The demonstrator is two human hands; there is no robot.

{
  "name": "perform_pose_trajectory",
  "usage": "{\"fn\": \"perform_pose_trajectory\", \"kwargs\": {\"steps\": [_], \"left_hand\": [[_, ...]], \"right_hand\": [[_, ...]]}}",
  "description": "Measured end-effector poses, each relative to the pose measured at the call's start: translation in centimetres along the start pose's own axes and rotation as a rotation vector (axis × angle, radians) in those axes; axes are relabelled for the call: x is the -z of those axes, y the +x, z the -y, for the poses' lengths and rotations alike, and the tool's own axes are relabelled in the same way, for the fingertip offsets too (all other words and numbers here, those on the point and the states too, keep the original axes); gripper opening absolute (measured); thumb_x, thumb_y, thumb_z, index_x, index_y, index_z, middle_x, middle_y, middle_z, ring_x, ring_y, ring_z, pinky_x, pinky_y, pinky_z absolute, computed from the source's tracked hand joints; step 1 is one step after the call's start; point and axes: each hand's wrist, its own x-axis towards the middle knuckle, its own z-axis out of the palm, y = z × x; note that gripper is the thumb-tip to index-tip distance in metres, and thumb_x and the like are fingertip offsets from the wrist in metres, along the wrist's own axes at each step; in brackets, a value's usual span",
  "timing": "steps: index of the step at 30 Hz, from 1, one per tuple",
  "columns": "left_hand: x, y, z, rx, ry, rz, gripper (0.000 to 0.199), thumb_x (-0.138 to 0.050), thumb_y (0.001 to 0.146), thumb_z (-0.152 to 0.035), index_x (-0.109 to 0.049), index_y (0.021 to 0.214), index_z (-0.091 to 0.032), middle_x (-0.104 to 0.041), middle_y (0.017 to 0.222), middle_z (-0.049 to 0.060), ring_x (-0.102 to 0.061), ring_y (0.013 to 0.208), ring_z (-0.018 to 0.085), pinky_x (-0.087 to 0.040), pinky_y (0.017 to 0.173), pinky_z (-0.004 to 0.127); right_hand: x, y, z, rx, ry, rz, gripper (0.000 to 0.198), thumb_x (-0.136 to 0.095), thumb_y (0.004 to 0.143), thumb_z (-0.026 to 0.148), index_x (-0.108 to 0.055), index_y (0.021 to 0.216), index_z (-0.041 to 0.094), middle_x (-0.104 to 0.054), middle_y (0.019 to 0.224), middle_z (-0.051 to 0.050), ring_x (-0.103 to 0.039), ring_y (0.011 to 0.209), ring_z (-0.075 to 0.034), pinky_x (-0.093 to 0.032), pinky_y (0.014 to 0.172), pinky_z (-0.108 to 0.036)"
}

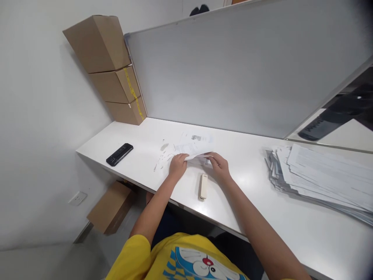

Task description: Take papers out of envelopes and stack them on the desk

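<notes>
Printed paper sheets [194, 147] lie on the white desk before me, their near edge lifted and curled up. My left hand [178, 165] grips the left side of that edge. At the right side, my right hand [219, 165] pinches the sheets between thumb and fingers. How many sheets there are I cannot tell. A cream stapler [203, 186] rests on the desk just below the papers, between my forearms, touched by neither hand. Small dark specks and scraps [163, 149] are scattered left of the sheets.
A black phone [119, 154] lies at the desk's left. Stacked cardboard boxes [113, 74] stand in the back left corner, against a grey partition [221, 74]. To the right is a thick, uneven paper pile [326, 175]. Another box [112, 206] sits below the desk.
</notes>
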Motion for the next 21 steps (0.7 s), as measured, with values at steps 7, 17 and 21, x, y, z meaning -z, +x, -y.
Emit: {"fn": "perform_pose_trajectory", "kwargs": {"steps": [7, 17, 21], "left_hand": [[0.0, -1.0, -0.4, 0.28, -0.542, -0.407, 0.03, -0.049, 0.095, -0.033, -0.063, 0.119, -0.021, -0.071, 0.113, 0.009, -0.066, 0.112, 0.024, -0.055, 0.094, 0.037], [0.4, 0.4, -0.3, 0.543, -1.109, -0.325, 0.046, -0.059, 0.092, -0.041, -0.052, 0.134, -0.022, -0.067, 0.127, 0.012, -0.066, 0.114, 0.023, -0.057, 0.09, 0.035], [-0.2, 0.4, -0.1, 0.539, -1.039, -0.279, 0.045, -0.053, 0.096, -0.042, -0.05, 0.136, -0.022, -0.063, 0.133, 0.013, -0.066, 0.116, 0.022, -0.056, 0.093, 0.036]], "right_hand": [[0.3, 0.5, -0.3, -0.02, 0.068, -0.315, 0.062, -0.055, 0.09, 0.047, -0.037, 0.147, 0.031, -0.034, 0.155, -0.011, -0.056, 0.124, -0.029, -0.046, 0.104, -0.048], [1.0, 1.7, -1.0, -0.426, 0.502, 0.086, 0.06, -0.049, 0.085, 0.068, -0.058, 0.125, 0.024, -0.071, 0.11, -0.01, -0.067, 0.105, -0.029, -0.056, 0.086, -0.044], [1.4, 1.9, -1.2, -0.41, 0.489, 0.114, 0.072, -0.025, 0.089, 0.077, -0.061, 0.121, 0.023, -0.072, 0.105, -0.011, -0.067, 0.103, -0.028, -0.056, 0.086, -0.043]]}}
